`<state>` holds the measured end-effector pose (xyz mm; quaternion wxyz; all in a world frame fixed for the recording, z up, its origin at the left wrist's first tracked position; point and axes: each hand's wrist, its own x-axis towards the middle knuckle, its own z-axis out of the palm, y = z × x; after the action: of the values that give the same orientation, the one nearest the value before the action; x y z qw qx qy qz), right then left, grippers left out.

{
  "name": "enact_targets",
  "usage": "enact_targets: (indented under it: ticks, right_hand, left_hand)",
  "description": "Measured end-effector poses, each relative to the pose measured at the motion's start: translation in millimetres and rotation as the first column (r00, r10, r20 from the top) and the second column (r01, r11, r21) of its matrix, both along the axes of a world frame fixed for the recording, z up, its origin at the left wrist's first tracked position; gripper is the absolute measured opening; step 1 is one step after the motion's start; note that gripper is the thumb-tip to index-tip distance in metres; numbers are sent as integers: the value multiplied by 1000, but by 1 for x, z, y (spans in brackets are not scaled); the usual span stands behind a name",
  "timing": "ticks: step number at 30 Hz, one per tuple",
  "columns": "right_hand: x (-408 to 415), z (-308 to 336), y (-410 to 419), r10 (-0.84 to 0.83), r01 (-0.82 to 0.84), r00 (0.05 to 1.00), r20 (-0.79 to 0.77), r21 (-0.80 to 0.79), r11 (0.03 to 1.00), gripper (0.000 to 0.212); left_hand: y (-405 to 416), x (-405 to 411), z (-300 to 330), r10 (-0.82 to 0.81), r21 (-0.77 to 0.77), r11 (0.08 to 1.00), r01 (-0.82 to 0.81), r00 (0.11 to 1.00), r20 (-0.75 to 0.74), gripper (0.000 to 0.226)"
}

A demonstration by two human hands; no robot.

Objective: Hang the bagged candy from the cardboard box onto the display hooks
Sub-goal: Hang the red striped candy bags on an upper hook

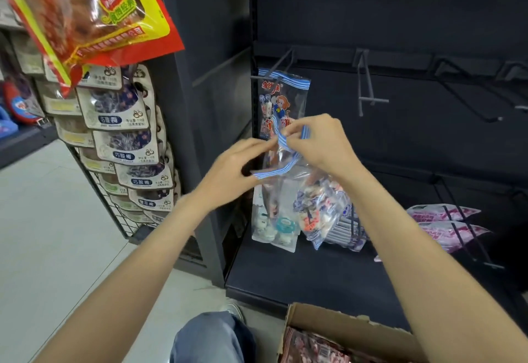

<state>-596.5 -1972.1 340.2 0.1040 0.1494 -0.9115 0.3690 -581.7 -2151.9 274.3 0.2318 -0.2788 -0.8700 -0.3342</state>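
Blue-and-white striped plastic is what both hands are busy with at the middle of the frame; the left hand (234,168) pinches one end of the striped top edge of a clear candy bag (288,188), and the right hand (317,142) pinches the other end a little higher, so the bag hangs between them with its wrapped sweets bunched at the bottom; it is held in the air in front of the dark display rack, not yet on any hook.

One matching bag (281,99) already hangs from a hook (281,61) just above and behind the hands; I judge the job barely begun, since several hooks (367,79) to the right, in the upper right of the frame, carry nothing; the cardboard box (340,325) at the bottom edge shows more packets inside, so plenty is left to hang.

Lower down, a small packet (271,228) and a stack of bags (345,231) sit on the bottom shelf (300,277), with pink packets (445,222) further right; plum snack packs (125,122) fill a wire rack at the left, and a red-and-yellow pouch (85,11) dangles in the upper left; the hung bag sits close to the hands and may crowd the hook.
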Motion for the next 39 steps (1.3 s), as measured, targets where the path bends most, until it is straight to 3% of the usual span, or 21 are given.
enact_targets:
  ticks: [4, 6, 8, 13, 16, 20, 26, 32, 39]
  right_hand:
    - [-9, 12, 15, 99, -94, 993, -71, 69, 993, 23]
    - [-11, 22, 15, 144, -133, 984, -101, 114, 985, 23]
    - [-14, 30, 14, 145, -128, 981, -126, 132, 983, 22]
    - [-22, 37, 9, 97, -50, 976, -197, 232, 971, 22]
    - [-33, 34, 6, 7, 19, 981, -193, 128, 992, 18]
    - [-46, 31, -1, -115, 107, 986, -123, -67, 992, 14]
    - [-54, 28, -9, -186, 183, 975, -122, -38, 982, 21]
    - [-56, 29, -14, -189, 188, 975, -120, -15, 982, 16]
    - [-84, 19, -14, -311, 339, 915, -258, 72, 938, 18]
  left_hand:
    - [-24, -18, 19, 150, 232, 962, -142, 989, -17, 39]
    - [-23, -30, 33, 165, 192, 967, -170, 985, 42, 46]
    - [-17, -41, 46, 124, 169, 976, -138, 988, 94, 44]
    - [-10, -54, 67, -28, 374, 926, -58, 975, 219, 26]
    - [-12, -64, 74, 2, 391, 916, -94, 973, 230, 12]
    - [-10, -75, 76, 19, 434, 890, -140, 962, 272, 12]
    - [-11, -80, 70, -68, 534, 834, -139, 934, 350, 9]
    - [-14, -95, 56, -76, 543, 830, -127, 939, 335, 8]
    - [4, -143, 54, 174, 444, 869, -220, 974, 142, 9]
